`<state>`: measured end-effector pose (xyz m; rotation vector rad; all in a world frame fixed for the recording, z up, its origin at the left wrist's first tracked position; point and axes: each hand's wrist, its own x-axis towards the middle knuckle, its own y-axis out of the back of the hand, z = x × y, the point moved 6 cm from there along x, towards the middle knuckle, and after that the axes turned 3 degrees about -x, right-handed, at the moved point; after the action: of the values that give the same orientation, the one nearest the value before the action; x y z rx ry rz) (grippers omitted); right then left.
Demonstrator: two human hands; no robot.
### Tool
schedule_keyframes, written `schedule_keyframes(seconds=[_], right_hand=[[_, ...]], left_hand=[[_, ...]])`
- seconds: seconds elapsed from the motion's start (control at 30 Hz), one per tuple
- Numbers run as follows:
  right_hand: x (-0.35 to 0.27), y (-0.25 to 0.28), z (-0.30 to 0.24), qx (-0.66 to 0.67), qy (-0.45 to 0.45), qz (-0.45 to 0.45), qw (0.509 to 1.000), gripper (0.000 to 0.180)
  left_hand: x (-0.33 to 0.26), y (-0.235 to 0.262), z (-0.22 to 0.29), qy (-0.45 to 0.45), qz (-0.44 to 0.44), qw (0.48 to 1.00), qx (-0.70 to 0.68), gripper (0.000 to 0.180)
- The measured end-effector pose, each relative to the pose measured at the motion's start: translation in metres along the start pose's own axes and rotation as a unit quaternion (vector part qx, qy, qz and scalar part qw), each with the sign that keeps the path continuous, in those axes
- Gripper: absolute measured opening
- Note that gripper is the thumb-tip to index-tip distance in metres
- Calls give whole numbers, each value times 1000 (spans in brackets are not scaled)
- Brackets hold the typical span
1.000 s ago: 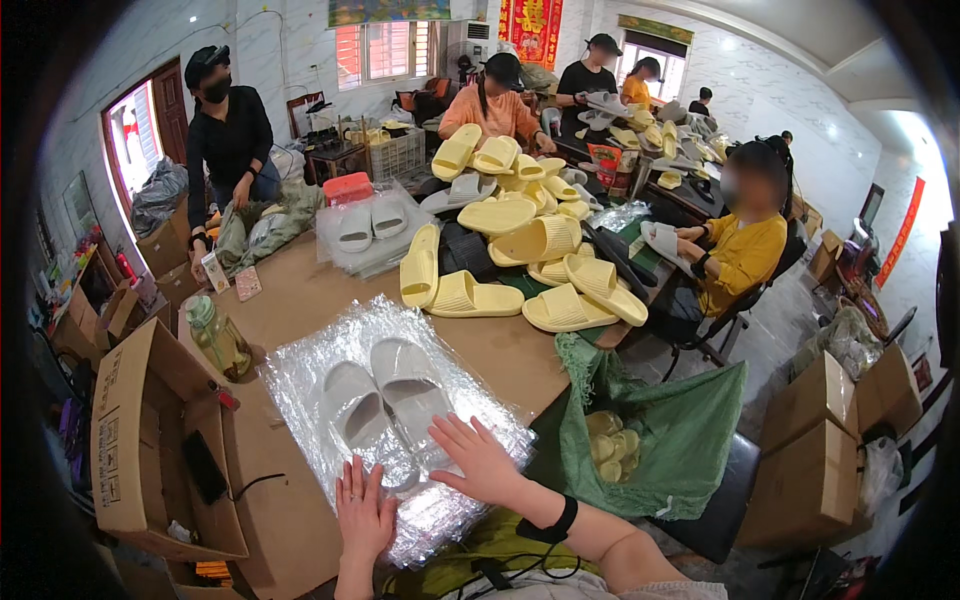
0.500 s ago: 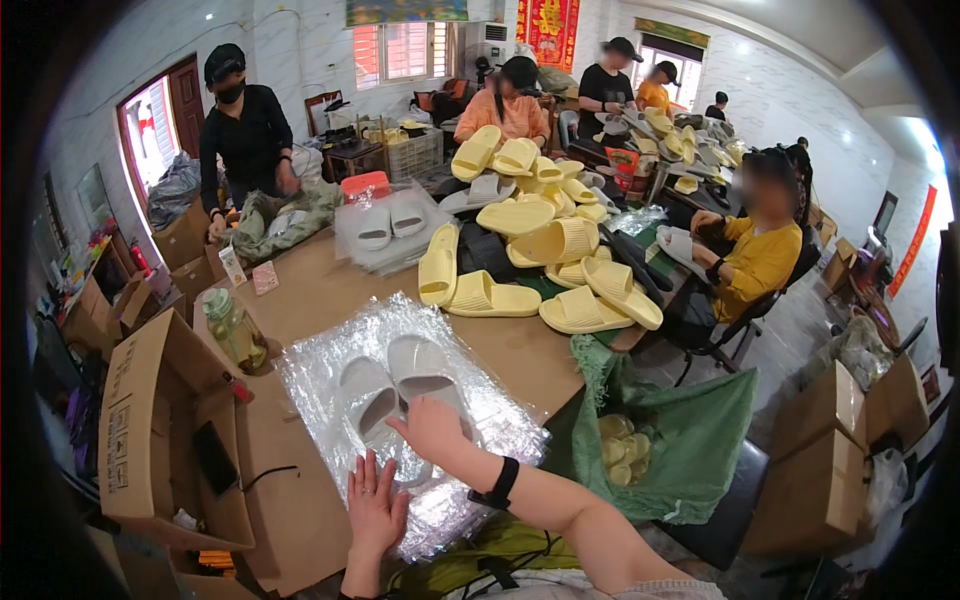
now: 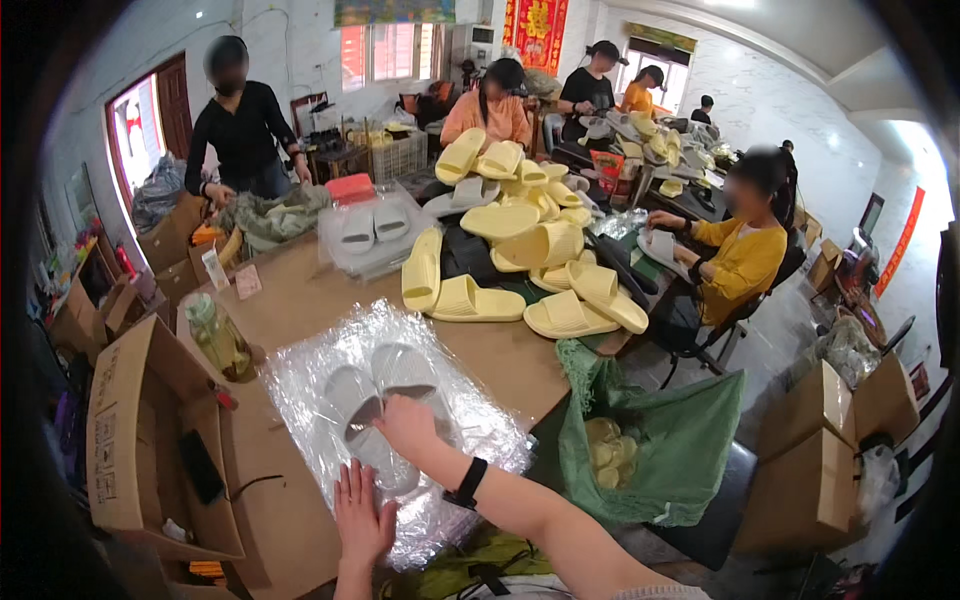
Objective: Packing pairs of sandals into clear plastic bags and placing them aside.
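As your right hand [image 3: 408, 425] has slid fwd from the near-right part of the clear plastic bag [image 3: 480, 420] onto the heel ends of the pair of white slippers [image 3: 385, 385], the contact point is now on the footwear itself, not on loose film. Fingers bent, palm down, pressing on the slippers thru the plastic; not gripping anything I can confirm. Black wristband [image 3: 466, 483] sits just behind it.

Your left hand [image 3: 362, 515] is flat, fingers spread wide, on the bag's near edge, approx. where it was 1 s ago. It pins the film to the brown worktable [image 3: 300, 300] close to the near edge.

Pair lies side by side, soles down, mid-bag, toes toward the far side. Bag and pair have not shifted noticeably on the table vs. earlier frames; most of the apparent drift is head motion.

Assessment: the change reads as flattening/settling the pair inside the bag, w/ the near end held. Whether the mouth of the bag is open or shut: cannot tell.

Nearby: open cardboard box [image 3: 140, 440] at the table's left edge, bottle of yellowish liquid [image 3: 218, 338] just left of the bag, pile of yellow slippers [image 3: 520, 260] toward the far right, another bagged white pair [image 3: 372, 228] at the far side.
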<state>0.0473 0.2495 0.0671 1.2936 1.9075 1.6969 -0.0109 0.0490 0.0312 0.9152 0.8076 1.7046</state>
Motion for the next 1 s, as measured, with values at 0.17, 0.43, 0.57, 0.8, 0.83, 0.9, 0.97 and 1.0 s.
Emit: schedule_keyframes(seconds=[0.17, 0.43, 0.57, 0.8, 0.83, 0.9, 0.97, 1.0], right_hand=[[-14, 12, -1, -20, -63, -2, 998, 51], [4, -13, -1, -31, -55, -19, 998, 30], [11, -10, 5, 62, -50, 0, 997, 21], [-2, -2, 20, 114, -54, 13, 992, 19], [-8, 0, 26, 127, -51, 10, 991, 20], [-20, 6, 43, 129, -62, 15, 990, 20], [-33, 13, 57, 131, -70, 32, 988, 20], [-40, 22, 62, 135, -74, 27, 988, 20]], left_hand=[[-9, 6, 2, 32, 26, 999, 12, 81], [-5, 2, -6, 36, 21, 998, 38, 89], [-4, 6, -2, 53, 26, 998, 10, 92], [-9, 8, -4, 57, 55, 997, -14, 102], [-9, 7, -5, 53, 61, 997, -14, 105], [-6, 6, 2, 63, 45, 997, -17, 108], [-5, 11, 11, 67, 28, 997, -11, 117], [-5, 13, 9, 70, 22, 997, -8, 117]])
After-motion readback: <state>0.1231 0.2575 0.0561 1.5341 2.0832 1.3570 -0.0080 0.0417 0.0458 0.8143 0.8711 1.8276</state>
